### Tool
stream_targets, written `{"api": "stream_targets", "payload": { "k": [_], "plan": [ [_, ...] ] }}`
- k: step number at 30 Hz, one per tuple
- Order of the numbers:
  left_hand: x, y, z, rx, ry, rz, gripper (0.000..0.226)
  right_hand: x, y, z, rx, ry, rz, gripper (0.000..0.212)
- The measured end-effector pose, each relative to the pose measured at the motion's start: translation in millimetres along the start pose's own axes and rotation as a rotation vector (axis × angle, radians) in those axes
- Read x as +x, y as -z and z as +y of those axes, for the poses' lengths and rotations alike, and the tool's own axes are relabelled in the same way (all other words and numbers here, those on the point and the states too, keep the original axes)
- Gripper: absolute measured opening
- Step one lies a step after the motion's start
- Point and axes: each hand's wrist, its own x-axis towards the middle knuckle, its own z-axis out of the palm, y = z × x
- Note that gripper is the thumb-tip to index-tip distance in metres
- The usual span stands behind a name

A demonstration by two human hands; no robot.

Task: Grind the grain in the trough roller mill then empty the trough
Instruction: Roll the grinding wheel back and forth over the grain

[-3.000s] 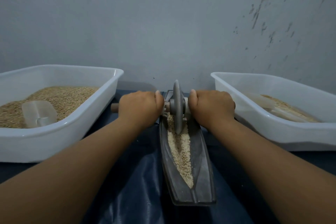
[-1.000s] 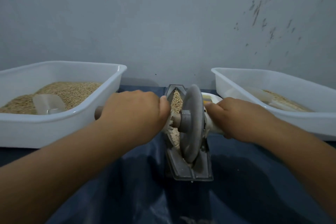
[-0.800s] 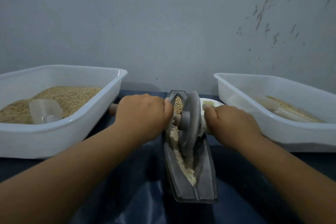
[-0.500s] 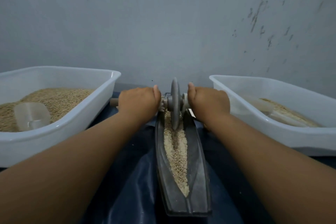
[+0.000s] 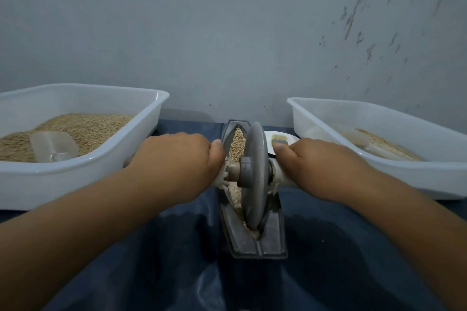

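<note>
A dark boat-shaped trough (image 5: pixel 270 242) lies lengthwise in front of me on a dark blue cloth. Tan grain (image 5: pixel 237 145) fills its far half, and paler crushed grain lies beside the wheel. A grey roller wheel (image 5: pixel 254 174) stands on edge in the trough's near half, leaning slightly. My left hand (image 5: pixel 177 161) grips the axle handle left of the wheel. My right hand (image 5: pixel 321 161) grips the white handle on the right.
A white tub (image 5: pixel 83 169) at the left holds whole grain and a clear scoop (image 5: pixel 54 146). A white tub (image 5: pixel 379 171) at the right holds some ground grain. A small white dish with a brush (image 5: pixel 280 140) sits behind my right hand. A grey wall stands close behind.
The wheel has rolled from the trough's far end back to its near end, and both hands came toward me with it. Grain at the far end is uncovered again.
</note>
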Motion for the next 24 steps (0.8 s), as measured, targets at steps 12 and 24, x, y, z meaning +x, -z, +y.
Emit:
{"api": "stream_targets", "payload": {
  "k": [12, 24],
  "plan": [
    [66.3, -48.6, -13.4, 0.073, 0.217, 0.025, 0.036, 70.0, -50.2, -3.3, -0.01, -0.11, 0.387, 0.053],
    [31.7, -35.5, -5.0, 0.168, 0.039, 0.066, 0.057, 42.5, -38.2, 2.3, -0.022, -0.089, 0.155, 0.034]
  ]
}}
